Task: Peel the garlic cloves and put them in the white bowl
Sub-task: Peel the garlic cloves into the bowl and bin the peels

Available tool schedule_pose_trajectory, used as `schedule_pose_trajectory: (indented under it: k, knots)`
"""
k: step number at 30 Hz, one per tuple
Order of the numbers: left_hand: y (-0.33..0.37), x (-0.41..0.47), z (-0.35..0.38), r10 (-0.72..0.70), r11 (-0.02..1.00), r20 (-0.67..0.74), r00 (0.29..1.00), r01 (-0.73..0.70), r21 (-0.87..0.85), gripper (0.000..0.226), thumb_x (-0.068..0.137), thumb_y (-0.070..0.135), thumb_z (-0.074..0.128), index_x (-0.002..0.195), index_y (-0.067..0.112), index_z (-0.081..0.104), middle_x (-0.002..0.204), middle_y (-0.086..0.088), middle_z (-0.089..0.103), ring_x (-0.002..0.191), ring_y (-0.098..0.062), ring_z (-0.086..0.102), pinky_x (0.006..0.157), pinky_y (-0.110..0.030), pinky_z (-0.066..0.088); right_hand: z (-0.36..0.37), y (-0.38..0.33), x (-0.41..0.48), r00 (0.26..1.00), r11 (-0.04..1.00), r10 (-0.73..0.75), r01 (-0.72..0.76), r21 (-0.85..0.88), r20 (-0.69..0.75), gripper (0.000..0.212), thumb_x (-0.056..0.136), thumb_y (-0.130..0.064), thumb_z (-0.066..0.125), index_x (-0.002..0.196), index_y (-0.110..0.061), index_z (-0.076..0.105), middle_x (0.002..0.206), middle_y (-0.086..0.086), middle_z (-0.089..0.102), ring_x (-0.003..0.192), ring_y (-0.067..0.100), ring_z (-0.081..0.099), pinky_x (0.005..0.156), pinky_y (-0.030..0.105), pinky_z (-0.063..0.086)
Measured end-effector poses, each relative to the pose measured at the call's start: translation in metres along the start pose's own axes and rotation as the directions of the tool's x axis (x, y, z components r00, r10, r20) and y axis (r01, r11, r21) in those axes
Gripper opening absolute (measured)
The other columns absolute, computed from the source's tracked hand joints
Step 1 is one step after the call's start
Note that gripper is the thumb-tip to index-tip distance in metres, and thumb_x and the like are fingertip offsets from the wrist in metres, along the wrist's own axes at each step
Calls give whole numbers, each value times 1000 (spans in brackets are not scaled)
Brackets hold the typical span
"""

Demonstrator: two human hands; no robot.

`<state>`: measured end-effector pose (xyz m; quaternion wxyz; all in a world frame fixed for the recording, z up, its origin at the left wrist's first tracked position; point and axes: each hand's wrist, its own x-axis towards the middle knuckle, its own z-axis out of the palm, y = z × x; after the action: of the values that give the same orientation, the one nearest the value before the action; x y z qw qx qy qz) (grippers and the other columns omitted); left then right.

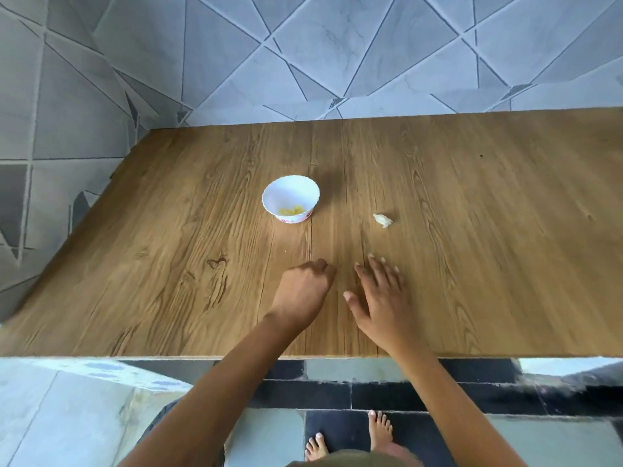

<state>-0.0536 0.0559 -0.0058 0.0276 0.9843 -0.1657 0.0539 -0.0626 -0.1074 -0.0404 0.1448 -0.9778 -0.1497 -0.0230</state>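
A small white bowl (290,198) with a scalloped rim stands near the middle of the wooden table (472,264), with several pale yellow peeled cloves at its bottom. To its right lies a whitish bit of garlic (383,220), clove or skin I cannot tell. My left hand (305,291) hovers over the table below the bowl with its fingers curled under; whether it holds anything is hidden. Beside it, my right hand (377,294) is spread flat with straight fingers, empty, below the garlic bit.
The table's near edge (236,357) runs across the lower frame, its left edge slants toward a grey tiled floor. Below the edge are dark and light floor tiles and my bare feet (350,439).
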Motion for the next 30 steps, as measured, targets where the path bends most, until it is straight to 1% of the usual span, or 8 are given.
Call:
schedule_pose_trajectory:
  k: [11,14,16,18,20,21,24,30]
  knots:
    - [-4,-5,7,161,987,-41,986,-161,5,26,91,4,47,116,6,55,108,-11,61,85,-28,64,69,-36,53,4,1,-3,999,999,39,-39,-18,-38,60,97,-50,29,148,-20,23,158,6,11,146,21,3,116,35,-8]
    - [-9,-12,11,30,976,-112,993,-53,-211,18,91,9,54,105,7,63,101,-8,66,83,-25,65,74,-36,53,6,0,-5,999,998,24,-20,65,-47,55,97,-46,36,145,-19,32,156,6,18,146,21,7,118,37,-3]
    - [-15,-12,8,-223,813,-133,966,109,-572,9,86,9,64,90,6,72,89,-3,71,77,-18,66,74,-26,53,3,-4,-7,995,967,2,24,255,-102,47,96,-36,48,137,-15,45,148,5,37,141,22,24,118,40,16]
    - [-19,-10,3,-403,488,35,915,247,-837,5,83,7,69,86,7,73,82,-1,72,73,-15,66,70,-20,54,-2,-7,-7,990,882,-8,75,465,-143,38,92,-26,58,128,-13,55,130,2,57,126,18,47,106,34,39]
    - [-16,-11,-2,-399,220,207,893,313,-924,7,85,6,66,87,8,73,81,-6,71,73,-15,67,66,-20,55,-6,-13,-4,993,771,-2,75,633,-115,32,89,-19,63,120,-12,61,114,-3,65,108,13,60,92,18,46]
    - [-14,-11,-3,-381,164,232,895,313,-936,8,86,5,65,87,7,72,80,-7,71,72,-14,67,65,-20,55,-8,-17,0,996,703,20,50,709,-90,28,88,-16,64,115,-11,64,107,-4,67,101,13,63,86,15,48]
    - [-8,-9,-7,-380,145,239,893,313,-939,8,86,7,66,82,9,72,73,-3,71,68,-10,68,64,-21,56,-12,-22,13,993,574,95,-1,819,-66,17,85,-14,68,101,-11,70,94,-4,70,87,16,65,78,28,54]
    - [-10,-1,-12,-359,223,283,890,376,-899,10,87,11,65,81,4,69,71,-8,68,64,-13,65,64,-22,56,-14,-12,24,995,554,8,79,829,-100,7,82,-11,70,88,-7,71,72,-3,66,68,14,63,67,36,56]
